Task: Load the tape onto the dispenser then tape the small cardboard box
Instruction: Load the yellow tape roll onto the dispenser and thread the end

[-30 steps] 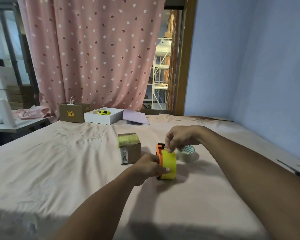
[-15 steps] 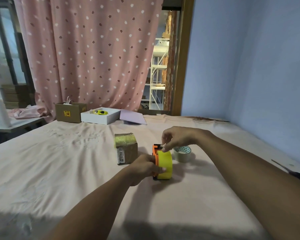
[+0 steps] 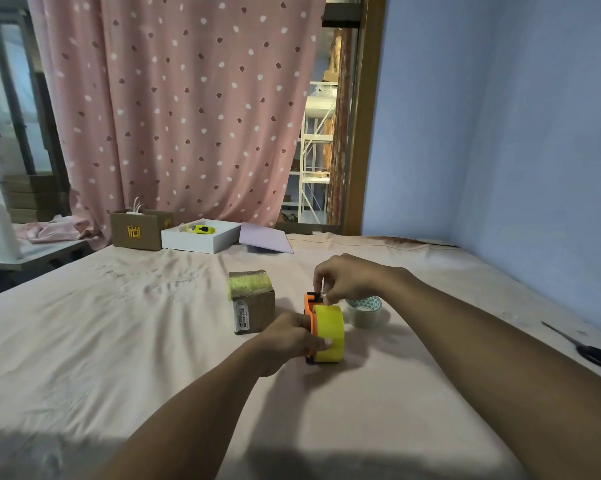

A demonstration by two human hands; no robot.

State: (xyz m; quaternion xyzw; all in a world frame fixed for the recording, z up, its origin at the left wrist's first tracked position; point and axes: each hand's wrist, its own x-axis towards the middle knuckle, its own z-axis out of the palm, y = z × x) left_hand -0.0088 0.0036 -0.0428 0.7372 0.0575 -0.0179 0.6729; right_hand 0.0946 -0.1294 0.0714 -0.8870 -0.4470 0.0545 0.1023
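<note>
From the head camera I see my left hand clamped around the orange dispenser, thumb pressed on the yellow tape roll mounted on it; the dispenser stands on the pink-covered table, directly under that grip. My right hand pinches at the dispenser's far top end, fingertips closed there; whether they hold the tape's free end I cannot tell. The small cardboard box sits just left of the dispenser, apart from both hands. A second, clear tape roll lies just right of it. Scissors rest near the right edge.
</note>
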